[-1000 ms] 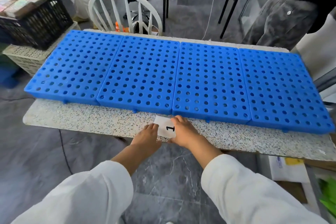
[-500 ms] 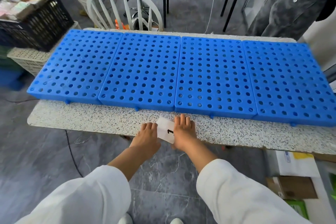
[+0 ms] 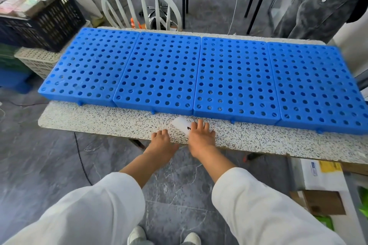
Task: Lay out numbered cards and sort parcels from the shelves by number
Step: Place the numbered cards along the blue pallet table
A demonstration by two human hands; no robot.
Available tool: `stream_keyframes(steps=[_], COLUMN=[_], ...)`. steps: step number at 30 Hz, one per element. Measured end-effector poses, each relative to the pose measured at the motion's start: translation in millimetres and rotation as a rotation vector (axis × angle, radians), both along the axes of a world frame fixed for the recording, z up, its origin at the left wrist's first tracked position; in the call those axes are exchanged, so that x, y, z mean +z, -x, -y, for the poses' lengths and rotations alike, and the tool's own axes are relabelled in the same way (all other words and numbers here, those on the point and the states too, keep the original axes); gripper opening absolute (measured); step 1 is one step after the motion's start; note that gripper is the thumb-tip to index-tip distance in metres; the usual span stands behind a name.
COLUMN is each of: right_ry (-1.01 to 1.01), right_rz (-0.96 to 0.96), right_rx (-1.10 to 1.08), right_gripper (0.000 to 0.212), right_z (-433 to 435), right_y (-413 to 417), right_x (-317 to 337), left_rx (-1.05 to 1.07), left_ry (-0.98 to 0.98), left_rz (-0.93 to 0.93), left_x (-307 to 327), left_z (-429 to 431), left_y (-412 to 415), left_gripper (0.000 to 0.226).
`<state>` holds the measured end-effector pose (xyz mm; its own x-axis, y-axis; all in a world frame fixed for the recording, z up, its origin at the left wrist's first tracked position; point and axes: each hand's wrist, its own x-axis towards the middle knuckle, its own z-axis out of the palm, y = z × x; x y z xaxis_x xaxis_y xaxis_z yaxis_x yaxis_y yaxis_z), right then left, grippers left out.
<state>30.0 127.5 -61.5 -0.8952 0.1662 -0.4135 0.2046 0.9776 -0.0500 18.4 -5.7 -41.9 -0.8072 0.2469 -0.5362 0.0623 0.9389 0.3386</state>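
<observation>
At the near edge of the speckled stone table (image 3: 99,123), the left hand (image 3: 161,142) lies flat with relaxed fingers and holds nothing. The right hand (image 3: 201,135), fingers straight, presses the small white card with black number 1 (image 3: 180,125) onto this table. Farther on the table lie four blue perforated plastic panels (image 3: 159,69); behind the table stands a white spindle-back chair (image 3: 123,4).

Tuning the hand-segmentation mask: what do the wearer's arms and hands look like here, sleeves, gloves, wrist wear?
Both arms wear loose white long sleeves, left sleeve and right sleeve, plain, no markings, ending short of the wrists. The left hand and right hand are bare: no gloves, and no watch, band or ring shows.
</observation>
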Motion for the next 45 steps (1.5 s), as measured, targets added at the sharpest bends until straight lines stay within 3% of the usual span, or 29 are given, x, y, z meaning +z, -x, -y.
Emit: stream_keyframes(steps=[3,7,11,15,17,19,21,25,31,37,42,45], right_ry=[0.044,0.103,0.150,0.214,0.435,0.789,1.001,1.131,1.217,1.164,1.315,1.292], right_rz=[-0.038,-0.227,-0.370,-0.527,-0.491,-0.416,-0.438,-0.456,-0.526,-0.626,-0.526,-0.512], right_rx=[-0.023,-0.054,-0.135,-0.189,-0.263,-0.382,-0.446,-0.498,-0.577,-0.672,-0.633,-0.543], right_gripper=[0.073,0.049,0.049,0.070,0.078,0.065,0.039,0.019,0.011,0.019,0.026,0.030], right_z=[0.6,-9.0,-21.5,-39.3,-50.0,-60.1,-72.7,-90.1,-80.1,-65.2,-55.5,-53.0], right_y=[-1.4,-8.7,-16.8,-26.3,-34.6,-44.7,-56.5,-79.6,-101.8,-111.8,-114.7,-114.7], right_x=[12.3,39.4,77.0,126.4,157.7,188.0,210.9,245.3,280.7,291.5,297.1,308.7], left_rx=[0.152,0.269,0.347,0.432,0.447,0.411,0.343,0.279,0.445,0.405,0.403,0.382], left_ry=[-0.250,-0.540,-0.703,-0.755,-0.797,-0.828,-0.845,-0.908,-1.070,-1.116,-1.089,-1.106], left_rz=[0.108,0.059,0.021,-0.042,-0.070,-0.097,-0.121,-0.121,-0.184,-0.222,-0.283,-0.294], left_x=[12.7,43.2,82.5,127.6,154.2,180.8,205.2,238.3,256.7,269.6,273.5,279.3], left_z=[-8.2,-22.2,-40.3,-51.9,-55.5,-56.6,-55.7,-53.5,-45.4,-43.3,-27.3,-16.5], left_y=[-0.4,-8.6,-10.4,-8.4,-9.8,-12.2,-14.4,-25.5,-48.1,-60.0,-58.9,-61.9], left_gripper=[0.053,0.042,0.017,0.016,0.015,0.018,0.019,0.018,0.025,0.031,0.024,0.024])
